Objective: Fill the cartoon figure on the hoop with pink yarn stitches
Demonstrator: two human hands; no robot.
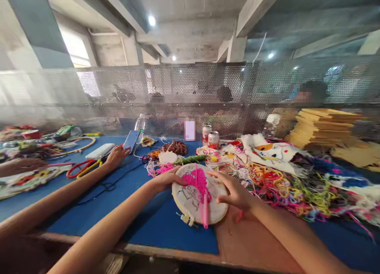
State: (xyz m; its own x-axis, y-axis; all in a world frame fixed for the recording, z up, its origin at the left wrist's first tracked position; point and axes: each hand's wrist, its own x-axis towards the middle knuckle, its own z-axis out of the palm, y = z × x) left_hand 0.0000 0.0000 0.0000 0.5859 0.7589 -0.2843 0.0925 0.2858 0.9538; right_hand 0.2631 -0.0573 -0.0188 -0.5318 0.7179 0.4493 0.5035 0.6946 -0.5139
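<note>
An embroidery hoop [185, 216] with white cloth stretched in it is tilted up above the table's front part. Bright pink loops fill part of the drawn pattern on the cloth. A pink punch needle [205, 210] lies across the lower cloth, pink yarn running up from it; its tip cannot be made out. My left hand [168, 179] is closed on the hoop's left rim, thumb on the cloth. At the right rim is my right hand [234, 191], thumb and fingers spread over the cloth's edge, apart from the punch needle.
Tangled yarn [273, 183] and cloth scraps heap up on the right. Two cans [213, 140], a bottle [140, 123] and a stack of yellow-brown pieces [320, 127] stand along the mesh partition [184, 92]. A co-worker's hand [117, 157] touches a phone [131, 141] at left.
</note>
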